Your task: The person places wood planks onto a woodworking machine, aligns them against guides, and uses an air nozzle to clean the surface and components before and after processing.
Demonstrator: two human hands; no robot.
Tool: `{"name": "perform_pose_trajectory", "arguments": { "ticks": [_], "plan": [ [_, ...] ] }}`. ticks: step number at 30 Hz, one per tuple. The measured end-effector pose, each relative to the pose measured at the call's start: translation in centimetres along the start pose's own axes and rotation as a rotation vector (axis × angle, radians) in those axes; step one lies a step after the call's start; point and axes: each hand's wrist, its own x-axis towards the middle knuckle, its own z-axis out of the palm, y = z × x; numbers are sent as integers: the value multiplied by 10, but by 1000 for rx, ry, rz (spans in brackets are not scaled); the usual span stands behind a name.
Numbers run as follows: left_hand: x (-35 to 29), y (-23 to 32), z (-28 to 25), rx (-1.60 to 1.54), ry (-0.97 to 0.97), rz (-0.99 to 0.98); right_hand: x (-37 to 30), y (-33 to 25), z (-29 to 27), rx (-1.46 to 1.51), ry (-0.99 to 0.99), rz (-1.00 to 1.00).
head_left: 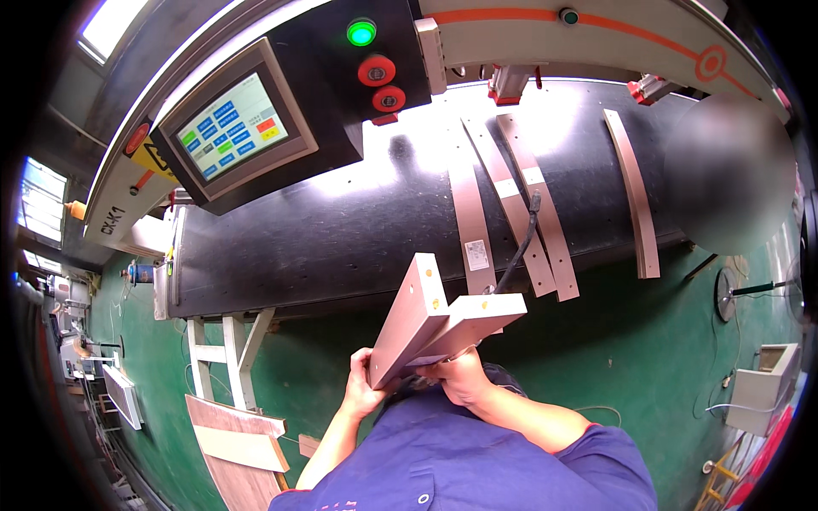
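Two thick, pinkish-brown panels are held in front of my body, their far ends pointing toward the black table [281,255]. My left hand [363,385] is wrapped round the near end of the left panel [407,328]. My right hand [463,375] grips the near part of the right panel [477,324]. The panels meet at an angle, the left one leaning against the right. Small round holes or plugs show on their pale edges. The undersides and some fingertips are hidden.
Several long, curved strips [641,200] lie across the table, some with white labels. A black cord with a plug-like end [534,204] rests on them. Overhead are a touch screen [228,129], a lit green button [361,32] and red buttons. Boards [239,447] lean at lower left.
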Motion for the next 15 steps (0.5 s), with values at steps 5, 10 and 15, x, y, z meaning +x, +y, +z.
{"name": "perform_pose_trajectory", "arguments": {
  "ticks": [5, 10, 15],
  "plan": [
    [-7, 2, 3, 28, 30, 43, -5, 1, -1, -8, -35, 4],
    [-12, 8, 9, 36, 51, 96, -11, 0, 3, -10, -48, -34],
    [-16, 7, 9, 26, 27, 101, -14, -3, 4, -41, -64, -29]
  ]
}}
